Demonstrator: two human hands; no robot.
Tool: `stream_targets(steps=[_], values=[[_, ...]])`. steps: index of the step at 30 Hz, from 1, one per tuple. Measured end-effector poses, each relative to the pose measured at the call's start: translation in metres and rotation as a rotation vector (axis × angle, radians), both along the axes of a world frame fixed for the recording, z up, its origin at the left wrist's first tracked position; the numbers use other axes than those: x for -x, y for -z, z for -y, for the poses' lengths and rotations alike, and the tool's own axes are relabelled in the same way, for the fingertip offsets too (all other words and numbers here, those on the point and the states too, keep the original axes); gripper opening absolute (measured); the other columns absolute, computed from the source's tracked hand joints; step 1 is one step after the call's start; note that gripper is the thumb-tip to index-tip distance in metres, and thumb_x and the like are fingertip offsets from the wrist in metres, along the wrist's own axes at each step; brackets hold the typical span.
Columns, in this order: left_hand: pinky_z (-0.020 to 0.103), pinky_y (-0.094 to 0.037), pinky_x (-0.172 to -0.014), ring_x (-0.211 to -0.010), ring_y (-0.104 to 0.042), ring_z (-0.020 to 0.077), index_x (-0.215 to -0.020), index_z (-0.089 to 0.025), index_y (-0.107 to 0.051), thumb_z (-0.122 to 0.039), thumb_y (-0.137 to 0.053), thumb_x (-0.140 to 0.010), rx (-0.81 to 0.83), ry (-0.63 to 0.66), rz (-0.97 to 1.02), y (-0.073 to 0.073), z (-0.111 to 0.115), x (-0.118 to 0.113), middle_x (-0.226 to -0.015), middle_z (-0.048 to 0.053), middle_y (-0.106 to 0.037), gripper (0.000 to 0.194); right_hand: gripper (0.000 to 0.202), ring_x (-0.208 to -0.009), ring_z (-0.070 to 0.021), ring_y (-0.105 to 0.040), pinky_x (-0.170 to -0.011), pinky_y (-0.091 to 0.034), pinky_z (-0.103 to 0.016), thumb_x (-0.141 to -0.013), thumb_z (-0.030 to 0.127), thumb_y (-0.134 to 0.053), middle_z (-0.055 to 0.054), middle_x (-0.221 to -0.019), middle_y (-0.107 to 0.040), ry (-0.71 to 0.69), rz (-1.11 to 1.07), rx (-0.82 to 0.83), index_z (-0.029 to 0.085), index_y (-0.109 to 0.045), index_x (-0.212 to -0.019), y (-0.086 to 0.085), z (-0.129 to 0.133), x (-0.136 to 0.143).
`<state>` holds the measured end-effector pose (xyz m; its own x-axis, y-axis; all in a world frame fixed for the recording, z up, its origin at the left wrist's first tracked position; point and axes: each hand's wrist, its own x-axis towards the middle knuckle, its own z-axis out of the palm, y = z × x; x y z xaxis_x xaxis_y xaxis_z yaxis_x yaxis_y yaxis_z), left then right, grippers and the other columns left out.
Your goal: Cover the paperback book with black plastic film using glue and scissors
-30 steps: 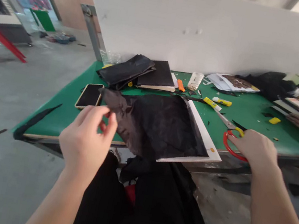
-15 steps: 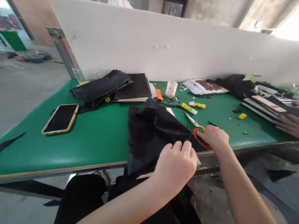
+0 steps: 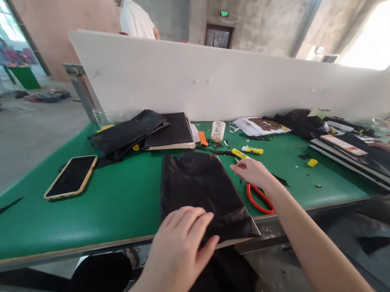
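Note:
My left hand [image 3: 179, 249] lies with its fingers over the near edge of a flat black-covered piece [image 3: 196, 181], thumb apart from the fingers. The cover is creased, and a pale edge shows at its right corner. My right hand [image 3: 253, 170] hangs over the table beyond that piece, fingers stretched left and slightly bent, just in front of a yellow glue stick [image 3: 239, 153]. Whether the fingertips touch the stick I cannot tell. Red-handled scissors [image 3: 260, 200] lie below my right wrist; the wrist and hand hide their blades.
On the green table [image 3: 118, 198] are a phone [image 3: 72, 176], black folded sheets [image 3: 124, 136], a black book [image 3: 171, 131], a clear cup [image 3: 217, 132], an orange cutter [image 3: 203, 138], a second glue stick [image 3: 252, 150] and a yellow cap [image 3: 312, 162]. A co-worker's hands are at the right beside stacked books [image 3: 351, 158].
My right hand has let go of the scissors and moved left towards the glue stick. My left hand has opened from a fist and moved left; the black cover lies flatter on the table.

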<state>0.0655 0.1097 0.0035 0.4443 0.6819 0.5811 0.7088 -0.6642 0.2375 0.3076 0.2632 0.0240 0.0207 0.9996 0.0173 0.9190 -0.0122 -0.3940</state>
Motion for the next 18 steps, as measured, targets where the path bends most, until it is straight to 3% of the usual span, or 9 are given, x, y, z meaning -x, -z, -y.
stream_targets(steps=[5, 10, 13, 18], values=[[0.041, -0.051, -0.085, -0.105, -0.056, 0.0251, -0.11, -0.019, -0.057, -0.023, -0.053, -0.083, -0.092, -0.038, -0.041, 0.023, 0.001, 0.049, -0.108, 0.01, -0.061, 0.028, 0.046, -0.055, -0.0128, -0.058, -0.051, -0.045, -0.021, -0.082, 0.055, -0.048, -0.007, -0.065, -0.063, 0.005, -0.134, 0.171, 0.012, -0.063, -0.074, 0.012, -0.054, 0.017], [0.033, -0.053, -0.081, -0.096, -0.061, 0.0209, -0.102, -0.022, -0.063, -0.014, -0.053, -0.082, -0.192, -0.017, -0.022, 0.051, 0.008, 0.064, -0.099, 0.005, -0.066, 0.023, 0.044, -0.046, -0.0121, -0.051, -0.043, -0.04, -0.022, -0.075, 0.053, -0.059, -0.004, -0.053, -0.055, 0.034, -0.206, 0.197, 0.011, -0.059, -0.064, 0.016, -0.079, 0.036], [0.029, -0.052, -0.075, -0.083, -0.063, 0.0178, -0.098, -0.021, -0.064, -0.008, -0.052, -0.082, -0.229, -0.049, 0.035, 0.056, 0.009, 0.065, -0.087, 0.004, -0.068, 0.024, 0.036, -0.049, -0.0103, -0.051, -0.044, -0.04, -0.019, -0.074, 0.048, -0.062, -0.001, -0.054, -0.053, 0.014, -0.277, 0.185, 0.012, -0.06, -0.067, 0.011, -0.082, 0.046], [0.029, -0.049, -0.069, -0.071, -0.063, 0.0151, -0.095, -0.017, -0.065, -0.002, -0.055, -0.08, -0.354, -0.116, 0.09, 0.051, 0.012, 0.066, -0.079, 0.003, -0.067, 0.024, 0.026, -0.055, -0.0091, -0.052, -0.049, -0.044, -0.018, -0.073, 0.037, -0.067, 0.0, -0.059, -0.054, -0.054, -0.427, 0.176, 0.013, -0.059, -0.067, -0.005, -0.083, 0.053]])
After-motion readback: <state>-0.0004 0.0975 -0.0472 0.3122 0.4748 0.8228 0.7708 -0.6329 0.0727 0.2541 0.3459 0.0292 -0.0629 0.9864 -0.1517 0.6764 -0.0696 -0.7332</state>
